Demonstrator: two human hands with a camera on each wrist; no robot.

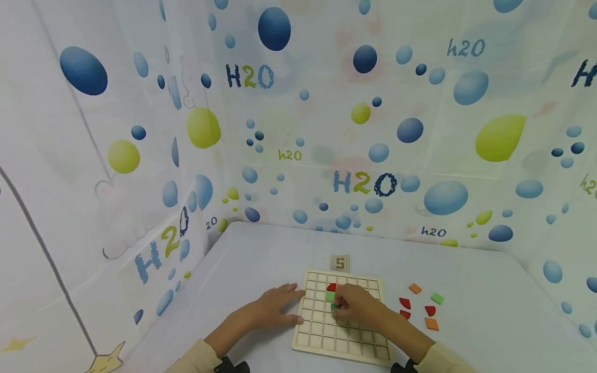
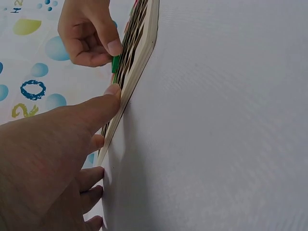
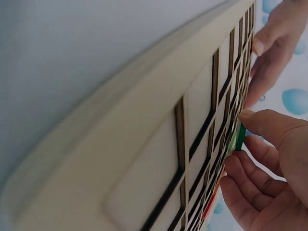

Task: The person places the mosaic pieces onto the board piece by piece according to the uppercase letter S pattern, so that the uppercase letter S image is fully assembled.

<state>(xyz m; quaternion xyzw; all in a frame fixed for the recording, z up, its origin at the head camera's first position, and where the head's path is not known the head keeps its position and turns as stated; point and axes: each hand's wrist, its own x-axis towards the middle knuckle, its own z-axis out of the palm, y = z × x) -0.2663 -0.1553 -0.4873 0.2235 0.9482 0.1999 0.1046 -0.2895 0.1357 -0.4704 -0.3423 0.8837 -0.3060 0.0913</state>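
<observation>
Board (image 3: 134, 96); loose tiles (image 1: 431, 324), head view only

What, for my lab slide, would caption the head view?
Right hand pinches a green piece at a gridded board while the left hand touches its edge.

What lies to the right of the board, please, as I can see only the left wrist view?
Observer: Three red pieces, two orange pieces and a light green piece lie loose there.
Operator: Thank you; could you tell me whether anything lies beyond the far edge of the board?
Observer: Yes, a small square with a mark like an S or a 5.
</observation>
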